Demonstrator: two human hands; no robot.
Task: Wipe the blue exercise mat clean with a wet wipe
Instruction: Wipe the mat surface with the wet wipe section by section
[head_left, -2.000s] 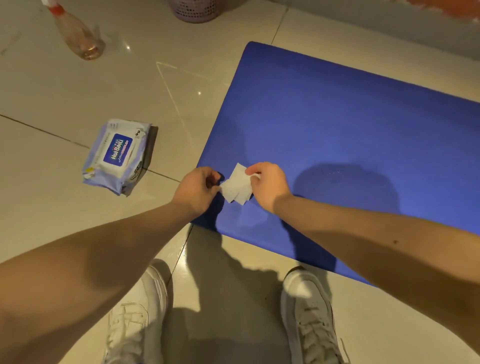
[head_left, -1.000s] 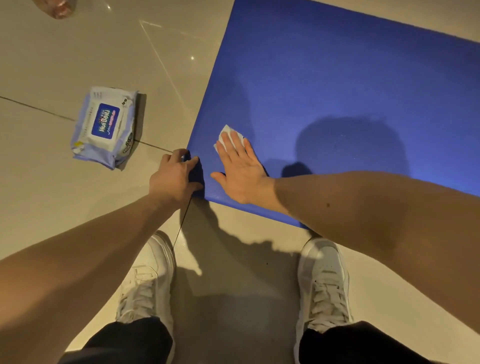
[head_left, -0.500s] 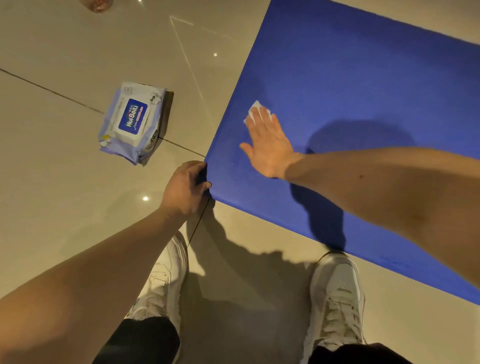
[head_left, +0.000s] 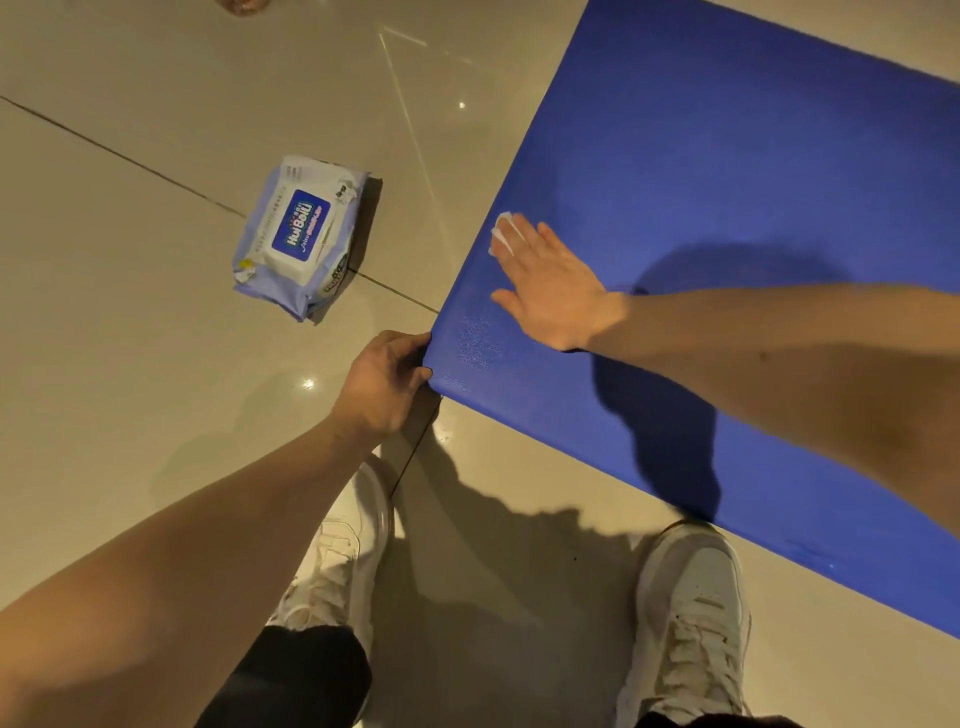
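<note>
The mat is a flat blue rectangle of foam-like stuff, lying spread on the floor across the right and upper part of the view, with its near left corner pointing toward the person. Close to that corner the light picks out a fine pebbled grain on its surface. The wipe, white, thin and crumpled, sits on the mat just inside its left edge, and only a small scrap of it shows beyond the fingertips. The right grip, a bare hand, lies palm down with fingers straight and a little spread, pressing the wipe flat against the mat. The left grip has its fingers curled round the mat's near corner and holds it at the edge. To the left of the mat, well apart from it, a soft pale lilac pack with a white rigid flap lies on the floor across a grout line. Its blue label reads "HuiBeiLi" in white letters, and the smaller print is too fine to read. The floor is glossy beige tile with thin dark joints and bright spots of reflected light. Below, two white lace-up shoes stand on the tiles beneath black trouser hems, the right toe at the mat's near edge.
</note>
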